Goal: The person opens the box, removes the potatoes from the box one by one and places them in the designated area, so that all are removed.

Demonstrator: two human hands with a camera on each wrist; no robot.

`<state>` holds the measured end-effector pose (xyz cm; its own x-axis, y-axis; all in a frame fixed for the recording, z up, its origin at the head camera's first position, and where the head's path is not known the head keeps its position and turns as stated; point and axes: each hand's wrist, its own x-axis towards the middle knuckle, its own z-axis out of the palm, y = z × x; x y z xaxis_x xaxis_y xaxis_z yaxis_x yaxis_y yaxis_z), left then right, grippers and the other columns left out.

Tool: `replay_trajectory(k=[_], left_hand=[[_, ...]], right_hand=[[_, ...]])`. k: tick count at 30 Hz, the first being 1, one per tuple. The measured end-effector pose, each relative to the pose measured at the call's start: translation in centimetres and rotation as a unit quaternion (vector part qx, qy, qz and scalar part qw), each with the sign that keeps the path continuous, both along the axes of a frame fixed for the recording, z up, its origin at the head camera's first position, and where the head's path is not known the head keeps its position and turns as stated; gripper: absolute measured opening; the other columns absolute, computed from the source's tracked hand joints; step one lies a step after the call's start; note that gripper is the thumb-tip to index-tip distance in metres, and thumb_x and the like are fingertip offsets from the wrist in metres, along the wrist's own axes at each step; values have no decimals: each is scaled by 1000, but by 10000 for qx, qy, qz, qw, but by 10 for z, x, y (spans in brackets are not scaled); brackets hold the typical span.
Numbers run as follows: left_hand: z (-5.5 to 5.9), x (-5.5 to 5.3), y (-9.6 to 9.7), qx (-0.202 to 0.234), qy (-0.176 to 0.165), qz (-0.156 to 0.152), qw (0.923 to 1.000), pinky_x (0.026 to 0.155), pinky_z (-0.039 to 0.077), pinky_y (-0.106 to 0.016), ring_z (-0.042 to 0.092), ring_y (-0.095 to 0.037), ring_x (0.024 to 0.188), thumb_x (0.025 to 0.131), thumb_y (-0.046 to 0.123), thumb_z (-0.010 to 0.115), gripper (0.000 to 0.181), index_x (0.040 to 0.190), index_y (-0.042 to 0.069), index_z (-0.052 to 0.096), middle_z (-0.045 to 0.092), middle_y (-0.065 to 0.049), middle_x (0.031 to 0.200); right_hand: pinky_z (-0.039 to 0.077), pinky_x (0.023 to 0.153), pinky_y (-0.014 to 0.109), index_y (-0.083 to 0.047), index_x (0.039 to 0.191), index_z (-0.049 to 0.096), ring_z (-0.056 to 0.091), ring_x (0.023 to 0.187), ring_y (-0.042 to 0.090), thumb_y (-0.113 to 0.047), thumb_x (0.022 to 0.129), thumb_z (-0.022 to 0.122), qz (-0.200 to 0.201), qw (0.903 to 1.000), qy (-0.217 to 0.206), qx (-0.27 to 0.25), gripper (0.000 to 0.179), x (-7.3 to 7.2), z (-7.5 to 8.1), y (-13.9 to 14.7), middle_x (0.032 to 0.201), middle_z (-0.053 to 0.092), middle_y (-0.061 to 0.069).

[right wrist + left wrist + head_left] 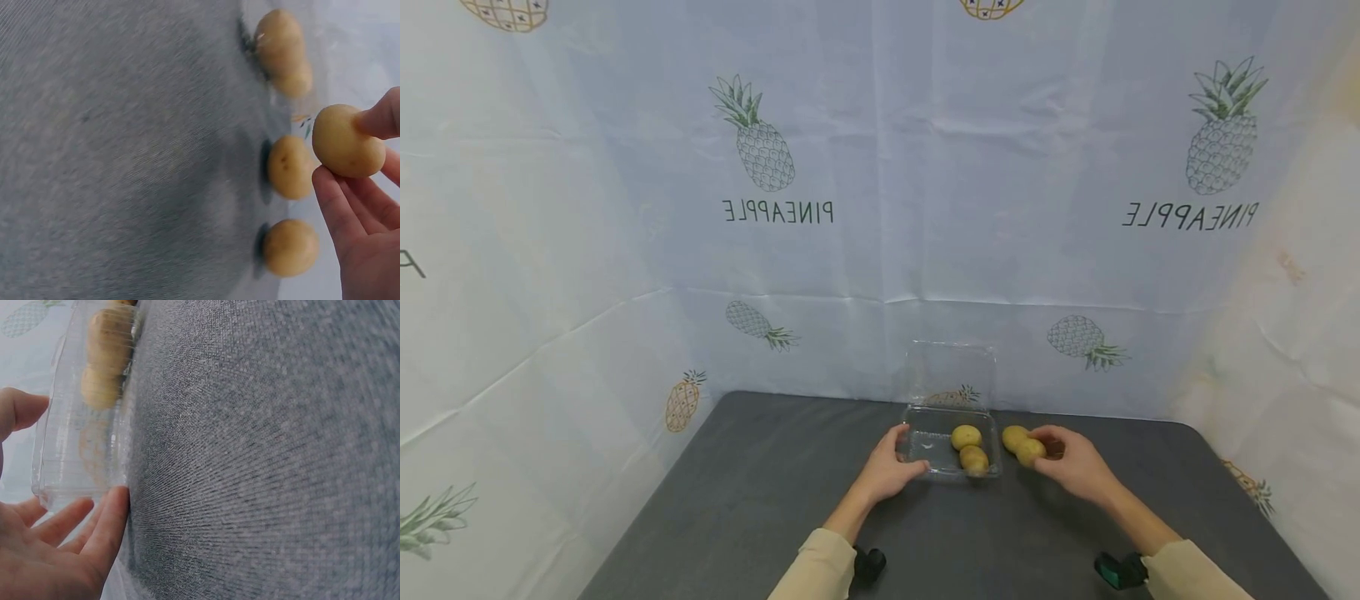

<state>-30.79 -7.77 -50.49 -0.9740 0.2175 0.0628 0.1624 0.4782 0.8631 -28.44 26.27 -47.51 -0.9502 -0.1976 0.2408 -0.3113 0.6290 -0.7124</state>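
My left hand (883,473) grips the near left corner of a clear plastic container (931,447), with the thumb at its rim and fingers spread along its side in the left wrist view. Inside, on the right, lie two yellow potatoes (966,437). Between thumb and fingertips, my right hand (1081,468) pinches another potato (347,141), raised beside the container's right side. Two loose potatoes (290,167) (290,247) sit on the table in the right wrist view; my right hand hides one of them from the head view.
The container's hinged lid (951,371) stands upright at the back. Beneath everything is a dark grey tabletop (760,500). White cloth (865,250) printed with pineapples hangs behind the table and along both sides.
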Motion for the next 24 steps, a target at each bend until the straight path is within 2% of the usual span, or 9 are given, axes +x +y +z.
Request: replay_trajectory(k=[7, 12, 17, 24], left_hand=[[1, 0, 0, 22, 0, -21, 10000, 80, 51, -47, 60, -30, 107, 86, 30, 77, 80, 153, 5, 40, 48, -20, 145], [1, 1, -1, 90, 35, -63, 9999, 78, 50, -47, 60, -31, 105, 86, 28, 78, 81, 153, 3, 40, 49, -21, 145], [0, 1, -1, 104, -14, -42, 9999, 81, 51, -48, 60, -32, 109, 86, 30, 78, 81, 153, 4, 40, 48, -20, 146], [0, 1, 0, 50, -11, 12, 10000, 82, 51, -48, 60, -32, 109, 86, 31, 78, 81, 153, 6, 41, 49, -20, 146]], right_hand=[[54, 77, 31, 4, 126, 65, 67, 98, 26, -14, 91, 75, -40, 9996, -273, 41, 40, -2, -13, 7, 118, 67, 17], [54, 79, 35, 5, 126, 65, 67, 97, 25, -16, 91, 76, -41, 9986, -528, 16, 43, -5, -21, 9, 120, 67, 18], [54, 78, 36, 6, 126, 63, 67, 98, 27, -17, 91, 77, 30, 9975, -705, -74, 45, -6, -25, 9, 118, 67, 17], [55, 79, 38, 5, 127, 65, 67, 101, 30, -21, 91, 77, 23, 9966, -818, 76, 46, -7, -27, 12, 120, 68, 18]])
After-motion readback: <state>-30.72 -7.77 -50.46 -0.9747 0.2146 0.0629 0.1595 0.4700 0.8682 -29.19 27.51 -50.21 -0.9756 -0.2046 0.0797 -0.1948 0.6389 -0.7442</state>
